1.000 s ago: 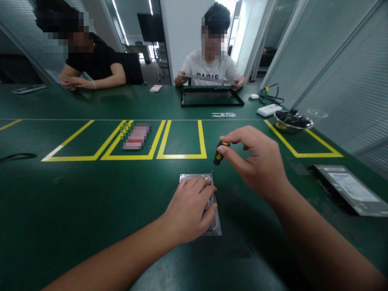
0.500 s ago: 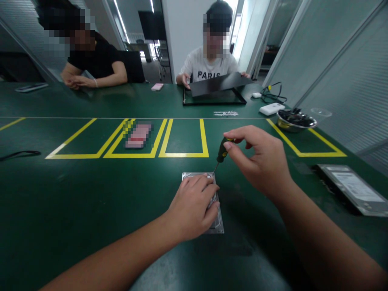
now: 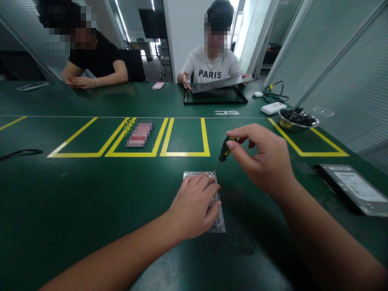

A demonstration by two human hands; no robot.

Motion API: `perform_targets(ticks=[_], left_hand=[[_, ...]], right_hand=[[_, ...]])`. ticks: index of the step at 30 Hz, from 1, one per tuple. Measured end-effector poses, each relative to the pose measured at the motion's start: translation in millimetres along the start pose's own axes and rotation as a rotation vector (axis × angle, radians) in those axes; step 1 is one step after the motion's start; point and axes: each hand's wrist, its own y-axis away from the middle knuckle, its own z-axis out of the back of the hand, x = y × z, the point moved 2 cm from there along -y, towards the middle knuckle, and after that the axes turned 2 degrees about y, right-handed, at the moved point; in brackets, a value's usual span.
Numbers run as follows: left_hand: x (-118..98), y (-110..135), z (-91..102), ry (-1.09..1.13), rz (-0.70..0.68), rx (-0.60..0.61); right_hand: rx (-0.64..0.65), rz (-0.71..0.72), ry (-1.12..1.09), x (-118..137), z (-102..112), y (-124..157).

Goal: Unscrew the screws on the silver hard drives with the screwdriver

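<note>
The hard drive [image 3: 220,220] is lying flat on the green table [image 3: 91,194], directly in front of the person. The left hand [image 3: 194,208] is pressing down on it, fingers together and curled over the cover, bracing the casing against sliding under the tool. The right hand [image 3: 263,161] is pinching the screwdriver [image 3: 224,148] handle between thumb and fingertips, with the shaft tilted and the tip meeting the drive's far right corner. A screw is probably seated there, but it is too small to confirm.
</note>
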Motion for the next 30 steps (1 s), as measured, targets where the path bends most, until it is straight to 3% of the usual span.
perform_targets(ticks=[12, 22, 30], left_hand=[[0.8, 0.4, 0.2, 0.006, 0.006, -0.001], [0.4, 0.3, -0.2, 0.013, 0.003, -0.01], [0.0, 0.4, 0.4, 0.02, 0.013, -0.004]], right_hand=[[0.056, -0.071, -0.031, 0.1, 2.6, 0.6], [-0.031, -0.01, -0.055, 1.9, -0.9, 0.7], [-0.014, -0.072, -0.085, 1.4, -1.9, 3.0]])
